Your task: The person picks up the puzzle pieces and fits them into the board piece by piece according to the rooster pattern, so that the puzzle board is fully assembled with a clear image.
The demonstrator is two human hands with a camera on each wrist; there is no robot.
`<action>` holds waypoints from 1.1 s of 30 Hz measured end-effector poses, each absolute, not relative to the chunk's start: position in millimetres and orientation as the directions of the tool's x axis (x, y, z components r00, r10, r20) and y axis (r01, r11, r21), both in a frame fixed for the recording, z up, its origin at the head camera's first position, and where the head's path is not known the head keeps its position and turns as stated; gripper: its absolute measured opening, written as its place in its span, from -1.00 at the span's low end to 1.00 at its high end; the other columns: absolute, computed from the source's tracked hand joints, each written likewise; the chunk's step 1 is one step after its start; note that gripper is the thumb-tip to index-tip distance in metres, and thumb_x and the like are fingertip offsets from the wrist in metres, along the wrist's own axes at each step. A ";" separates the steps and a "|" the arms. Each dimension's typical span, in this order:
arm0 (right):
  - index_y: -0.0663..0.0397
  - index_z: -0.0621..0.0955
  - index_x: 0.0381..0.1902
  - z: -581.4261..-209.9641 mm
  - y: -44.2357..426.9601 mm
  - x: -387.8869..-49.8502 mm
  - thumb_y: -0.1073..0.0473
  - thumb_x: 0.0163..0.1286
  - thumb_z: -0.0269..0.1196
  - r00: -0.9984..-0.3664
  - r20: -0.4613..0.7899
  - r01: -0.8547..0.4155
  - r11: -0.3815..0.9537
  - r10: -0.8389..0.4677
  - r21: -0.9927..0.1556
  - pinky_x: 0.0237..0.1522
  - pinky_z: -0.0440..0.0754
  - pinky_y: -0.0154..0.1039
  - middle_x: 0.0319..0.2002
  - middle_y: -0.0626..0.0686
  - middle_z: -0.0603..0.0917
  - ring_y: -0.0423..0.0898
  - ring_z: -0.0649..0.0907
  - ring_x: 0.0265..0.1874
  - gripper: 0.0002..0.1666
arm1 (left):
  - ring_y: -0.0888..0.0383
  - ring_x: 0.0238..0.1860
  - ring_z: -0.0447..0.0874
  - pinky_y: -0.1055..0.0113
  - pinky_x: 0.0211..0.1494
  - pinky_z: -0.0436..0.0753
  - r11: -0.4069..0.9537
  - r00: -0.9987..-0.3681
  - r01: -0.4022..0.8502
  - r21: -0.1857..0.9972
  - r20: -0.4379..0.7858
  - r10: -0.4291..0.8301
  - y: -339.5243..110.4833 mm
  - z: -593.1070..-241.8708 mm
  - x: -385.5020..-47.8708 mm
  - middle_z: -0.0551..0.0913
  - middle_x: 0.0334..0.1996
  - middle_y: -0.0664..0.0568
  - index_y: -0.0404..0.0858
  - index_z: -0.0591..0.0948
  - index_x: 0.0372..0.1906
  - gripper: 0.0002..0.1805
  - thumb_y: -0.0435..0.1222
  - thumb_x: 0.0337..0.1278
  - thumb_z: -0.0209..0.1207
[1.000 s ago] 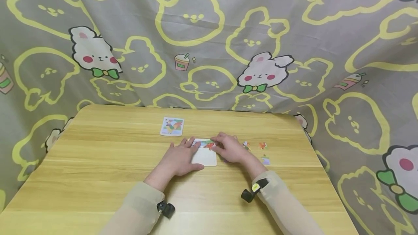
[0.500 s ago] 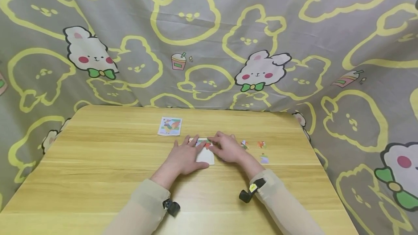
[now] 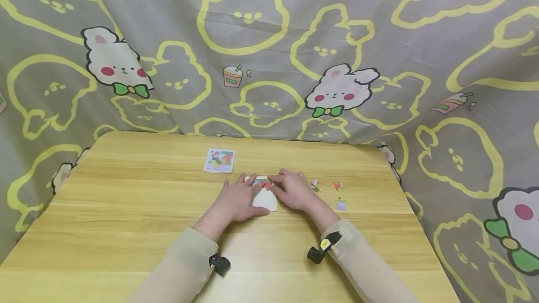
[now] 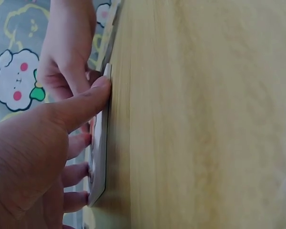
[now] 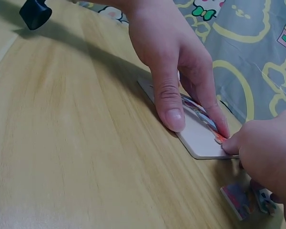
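A white board (image 3: 266, 201) lies flat on the table, with a strip of coloured puzzle pieces along its far side. My left hand (image 3: 237, 200) spreads over its left part; the thumb (image 4: 88, 102) rests at the near edge and straight fingers touch the pieces. In the right wrist view, the left index finger reaches a red piece (image 5: 220, 138). My right hand (image 3: 294, 190) has curled fingers and pinches that red piece at the board's right side. The fingers partly hide the strip.
A picture card (image 3: 219, 161) with a colourful bird lies behind and left of the board. Several loose pieces lie right of it, among them a red one (image 3: 337, 186) and a purple-green one (image 3: 341, 204). A patterned curtain (image 3: 269, 60) hangs behind the table.
My left hand has slid a little to the right across the board, its index finger now close to my right fingertips. The right hand stays at the red piece. The head view has shifted slightly.
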State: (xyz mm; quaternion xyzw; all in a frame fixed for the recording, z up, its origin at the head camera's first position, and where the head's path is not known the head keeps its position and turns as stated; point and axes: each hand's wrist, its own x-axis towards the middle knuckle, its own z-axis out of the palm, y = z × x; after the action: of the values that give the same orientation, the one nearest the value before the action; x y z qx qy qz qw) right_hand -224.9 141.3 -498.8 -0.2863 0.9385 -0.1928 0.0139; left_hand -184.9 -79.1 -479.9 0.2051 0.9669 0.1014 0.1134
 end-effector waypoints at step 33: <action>-0.29 0.76 0.26 -500.5 144.0 -231.7 -0.10 0.53 0.34 -0.854 0.056 -0.491 0.764 -0.517 -0.419 -0.22 0.35 -0.11 -0.38 -0.24 0.52 -0.22 0.46 -0.49 -0.60 | -0.27 0.60 0.18 -0.50 0.39 0.31 0.879 -0.884 0.414 0.238 -0.126 0.450 -84.6 -482.0 -185.7 0.25 0.63 -0.10 -0.01 0.38 0.63 0.04 0.45 0.16 0.24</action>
State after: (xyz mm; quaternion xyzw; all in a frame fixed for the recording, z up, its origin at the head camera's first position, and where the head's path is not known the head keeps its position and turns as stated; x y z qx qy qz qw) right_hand -231.7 144.0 -500.5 -0.2685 0.9386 -0.2144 0.0313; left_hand -185.7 -84.6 -482.0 0.2239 0.9651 0.1024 0.0889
